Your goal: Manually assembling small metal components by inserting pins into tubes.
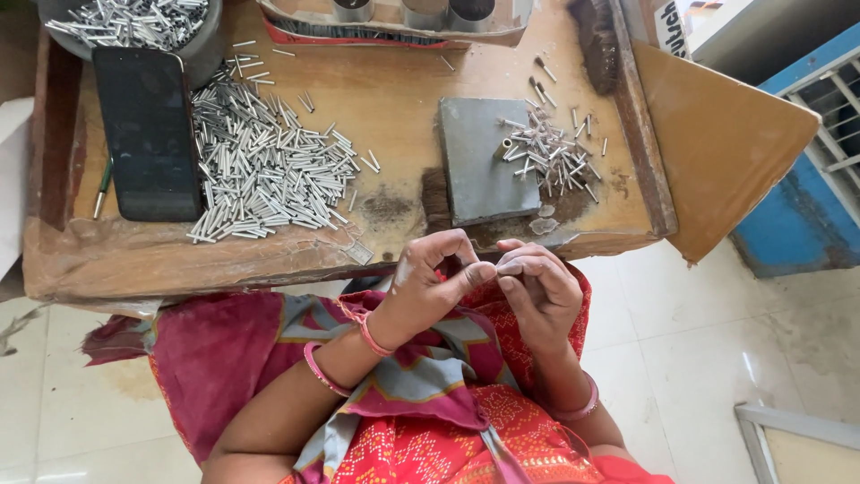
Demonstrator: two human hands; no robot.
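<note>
Left hand [428,280] and right hand [537,287] with fingertips pinched together just off the bench's [394,90] near edge, anything held too small to tell, grey plate [479,166] beyond, pin heap [264,170] left, phone [148,130] at left edge

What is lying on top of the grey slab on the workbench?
On the grey slab, one short metal tube stands near its right edge, and the small pile of thin metal pins spills onto that edge. Its remaining surface is bare. Whatever lies beneath it is hidden.
</note>
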